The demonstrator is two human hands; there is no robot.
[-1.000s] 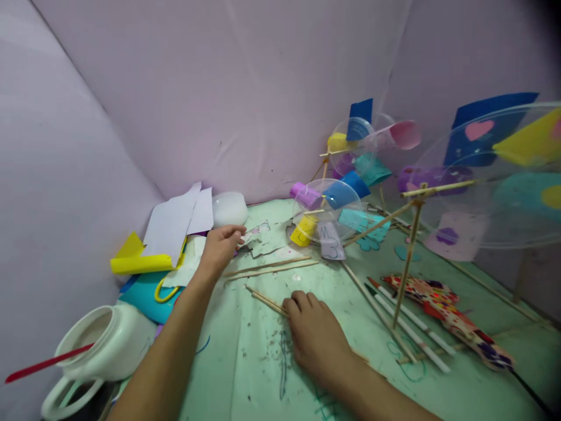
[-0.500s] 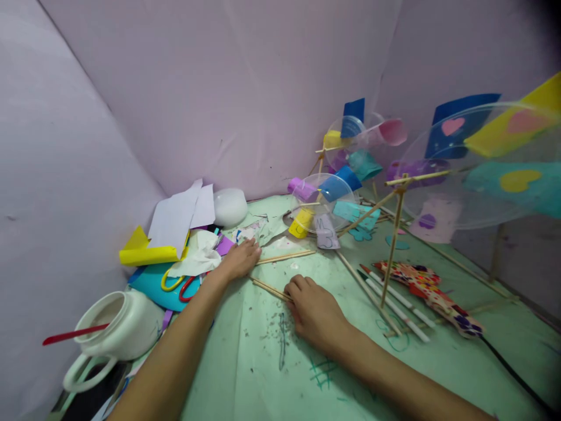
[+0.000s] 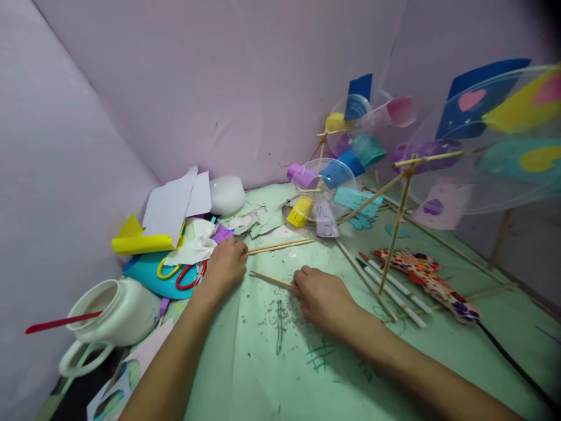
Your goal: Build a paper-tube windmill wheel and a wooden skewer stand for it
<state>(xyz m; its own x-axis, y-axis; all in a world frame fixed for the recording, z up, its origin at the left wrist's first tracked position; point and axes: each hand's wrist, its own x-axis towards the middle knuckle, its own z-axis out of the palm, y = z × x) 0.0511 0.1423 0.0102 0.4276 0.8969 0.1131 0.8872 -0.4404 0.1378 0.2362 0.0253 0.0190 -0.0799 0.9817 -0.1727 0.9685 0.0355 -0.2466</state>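
Note:
My left hand (image 3: 228, 264) has its fingers closed at the near end of a pair of thin wooden sticks (image 3: 283, 246) lying on the green paper-covered table (image 3: 254, 356). My right hand (image 3: 322, 297) grips another thin wooden stick (image 3: 272, 280), which points left toward my left hand. The thumbs and undersides of both hands are mostly hidden. Beyond the sticks stands a small wheel (image 3: 325, 190) made of a clear plastic disc with coloured paper flaps. Dark crumbs (image 3: 267, 316) are scattered below the right-hand stick.
At right, a large paper-flapped wheel (image 3: 471, 202) sits on a stick frame (image 3: 398, 234). Markers (image 3: 394, 298) and a patterned, corded tool (image 3: 427, 280) lie beneath. At left are red-handled scissors (image 3: 186, 286), a white jug (image 3: 127, 318), yellow paper (image 3: 144, 244) and a white container (image 3: 227, 196).
My left hand has drawn back toward me and closed at the sticks' end. My right hand has shifted slightly right with its stick. The view has tilted slightly.

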